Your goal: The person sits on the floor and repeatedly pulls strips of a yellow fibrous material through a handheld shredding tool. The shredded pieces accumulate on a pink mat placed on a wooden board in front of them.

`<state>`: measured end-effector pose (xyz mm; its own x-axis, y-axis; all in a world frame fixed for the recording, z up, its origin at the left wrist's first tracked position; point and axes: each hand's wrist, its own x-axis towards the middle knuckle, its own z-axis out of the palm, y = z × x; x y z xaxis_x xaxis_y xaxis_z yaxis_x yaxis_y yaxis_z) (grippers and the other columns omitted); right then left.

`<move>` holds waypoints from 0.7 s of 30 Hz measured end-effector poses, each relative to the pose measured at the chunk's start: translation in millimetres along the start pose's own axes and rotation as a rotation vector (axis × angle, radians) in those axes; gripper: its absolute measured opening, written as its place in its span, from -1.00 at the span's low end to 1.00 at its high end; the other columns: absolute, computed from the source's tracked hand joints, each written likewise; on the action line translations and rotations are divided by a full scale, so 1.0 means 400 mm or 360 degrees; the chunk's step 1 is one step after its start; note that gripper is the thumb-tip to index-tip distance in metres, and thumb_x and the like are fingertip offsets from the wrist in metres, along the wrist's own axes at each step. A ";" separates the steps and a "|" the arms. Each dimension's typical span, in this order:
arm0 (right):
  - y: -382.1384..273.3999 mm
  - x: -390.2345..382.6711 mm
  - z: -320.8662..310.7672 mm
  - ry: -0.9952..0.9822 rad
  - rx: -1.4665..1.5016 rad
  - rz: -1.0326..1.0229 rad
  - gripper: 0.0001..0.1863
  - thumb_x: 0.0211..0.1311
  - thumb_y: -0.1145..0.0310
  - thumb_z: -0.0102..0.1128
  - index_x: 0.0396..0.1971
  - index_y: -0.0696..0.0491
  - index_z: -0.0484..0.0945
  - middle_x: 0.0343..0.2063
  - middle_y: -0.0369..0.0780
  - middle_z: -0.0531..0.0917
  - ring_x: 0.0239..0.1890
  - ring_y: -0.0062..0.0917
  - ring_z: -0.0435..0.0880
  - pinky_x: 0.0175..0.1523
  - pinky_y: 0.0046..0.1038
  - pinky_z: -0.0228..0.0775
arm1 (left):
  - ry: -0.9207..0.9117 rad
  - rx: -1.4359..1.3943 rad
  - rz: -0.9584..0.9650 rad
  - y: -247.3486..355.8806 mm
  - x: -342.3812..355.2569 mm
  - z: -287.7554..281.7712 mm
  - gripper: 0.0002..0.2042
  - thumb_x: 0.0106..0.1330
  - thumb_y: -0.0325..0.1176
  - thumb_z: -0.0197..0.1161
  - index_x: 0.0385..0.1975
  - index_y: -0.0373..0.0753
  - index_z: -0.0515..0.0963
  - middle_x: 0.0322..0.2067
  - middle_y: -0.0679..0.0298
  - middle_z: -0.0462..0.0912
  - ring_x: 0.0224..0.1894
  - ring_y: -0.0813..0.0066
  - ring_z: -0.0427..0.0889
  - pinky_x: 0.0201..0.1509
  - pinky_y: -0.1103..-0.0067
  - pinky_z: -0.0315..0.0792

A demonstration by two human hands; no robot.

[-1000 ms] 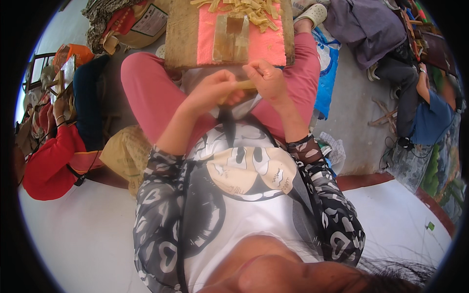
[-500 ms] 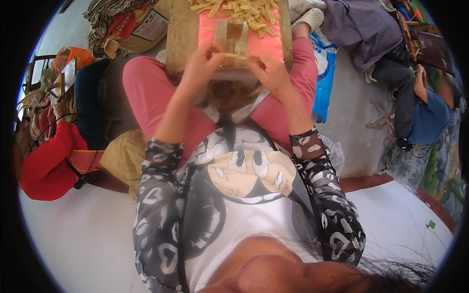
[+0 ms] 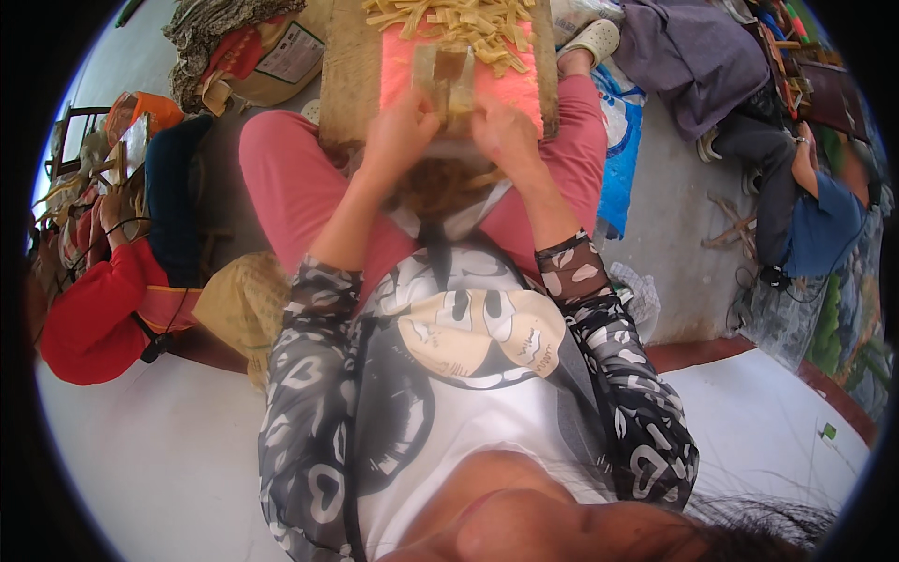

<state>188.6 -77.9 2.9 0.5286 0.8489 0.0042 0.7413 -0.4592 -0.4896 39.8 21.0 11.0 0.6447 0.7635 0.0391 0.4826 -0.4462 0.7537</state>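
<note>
My left hand (image 3: 401,133) and my right hand (image 3: 508,139) are raised close together over the near edge of a pink cloth (image 3: 397,70). Both are closed in a pinch and smeared by motion. A short yellowish strip (image 3: 459,105) shows faintly between the fingertips; its ends are hidden. Just beyond the fingers, a clear, flat-sided piece (image 3: 428,67) with a brownish patch lies on the cloth. Farther off is a loose heap of similar yellowish strips (image 3: 473,26). The cloth rests on a worn wooden board (image 3: 351,70) in front of my knees.
Below the board, between my legs, a container holds brownish strips (image 3: 445,187). A printed sack (image 3: 281,56) stands at far left, a blue-and-white bag (image 3: 613,192) beside my right leg. One person in red (image 3: 98,309) sits at left, another in blue (image 3: 824,225) at right.
My hands have drawn closer together and moved slightly toward me. The strip, earlier stretched straight between them, now shows only as a short blurred piece.
</note>
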 end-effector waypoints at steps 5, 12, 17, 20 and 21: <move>0.028 -0.022 -0.042 -0.0290 0.0700 0.0270 -0.73 0.12 0.20 0.14 -0.31 0.10 0.52 -0.64 -0.18 0.59 -0.59 -0.45 0.58 -0.45 -0.43 0.40 | -0.0216 -0.0027 -0.0063 0.052 -0.080 -0.052 -0.83 0.13 -0.40 0.14 -0.28 -0.25 0.49 -0.40 0.13 0.56 -0.29 0.16 0.55 -0.19 0.39 0.42; -0.037 -0.127 -0.068 -0.1066 0.1975 0.0365 -0.78 0.25 0.26 0.09 -0.27 0.11 0.50 -0.57 -0.33 0.55 -0.64 -0.80 0.38 -0.58 -0.77 0.17 | 0.0326 0.0342 0.0697 0.028 -0.128 -0.049 -0.73 -0.05 -0.59 0.17 -0.28 -0.24 0.55 -0.13 0.21 0.52 -0.04 0.17 0.47 0.01 0.40 0.38; 0.034 -0.121 -0.033 -0.1018 0.1909 0.0346 -0.80 0.26 0.30 0.09 -0.28 0.14 0.50 -0.57 -0.33 0.55 -0.59 -0.78 0.43 -0.48 -0.75 0.26 | 0.0343 0.0457 0.0609 0.003 -0.118 -0.073 -0.65 -0.04 -0.53 0.20 -0.17 -0.24 0.52 -0.15 0.21 0.53 -0.03 0.18 0.45 0.07 0.38 0.31; 0.000 -0.124 -0.041 -0.1058 0.1968 0.0435 -0.81 0.26 0.33 0.07 -0.27 0.15 0.49 -0.56 -0.33 0.56 -0.55 -0.75 0.46 -0.44 -0.72 0.30 | 0.0213 0.0388 0.0816 0.050 -0.148 -0.040 -0.57 -0.05 -0.48 0.26 -0.08 -0.21 0.49 -0.18 0.24 0.54 -0.05 0.25 0.45 0.07 0.38 0.29; -0.015 -0.123 -0.053 -0.1106 0.1978 0.0379 -0.81 0.27 0.34 0.05 -0.26 0.15 0.49 -0.55 -0.32 0.56 -0.55 -0.75 0.47 -0.43 -0.71 0.31 | 0.0176 0.0393 0.0915 0.056 -0.153 -0.033 -0.60 -0.05 -0.48 0.27 -0.11 -0.21 0.50 -0.22 0.25 0.55 -0.09 0.25 0.47 0.03 0.39 0.32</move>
<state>166.9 -122.6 24.1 0.0136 0.9055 -0.4241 -0.3585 -0.3915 -0.8475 3.5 -29.4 34.4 0.7827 0.4079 0.4701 0.2087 -0.8836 0.4192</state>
